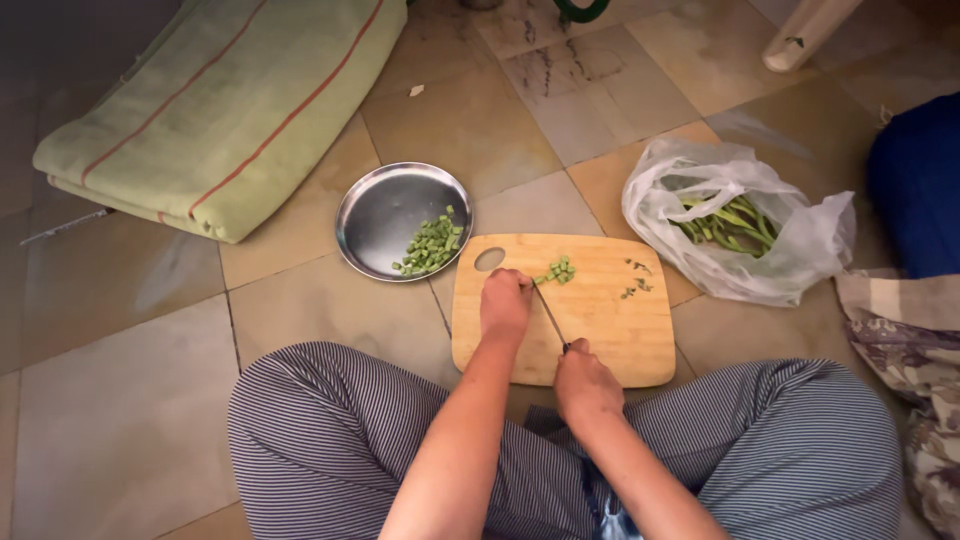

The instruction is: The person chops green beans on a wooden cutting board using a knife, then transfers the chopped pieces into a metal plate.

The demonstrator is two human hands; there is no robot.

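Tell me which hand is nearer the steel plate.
Left. The left hand rests on the cutting board just right of the steel plate; the right hand, gripping the knife, sits farther back toward the lap.

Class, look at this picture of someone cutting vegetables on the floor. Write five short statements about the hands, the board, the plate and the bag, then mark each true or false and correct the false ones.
1. The right hand holds a knife. True.
2. The wooden cutting board lies on a table. False: it lies on the tiled floor.
3. The steel plate holds chopped green pieces. True.
4. The plastic bag is empty. False: whole green beans show inside.
5. The left hand rests on the plate. False: it rests on the board, beside the cut pieces.
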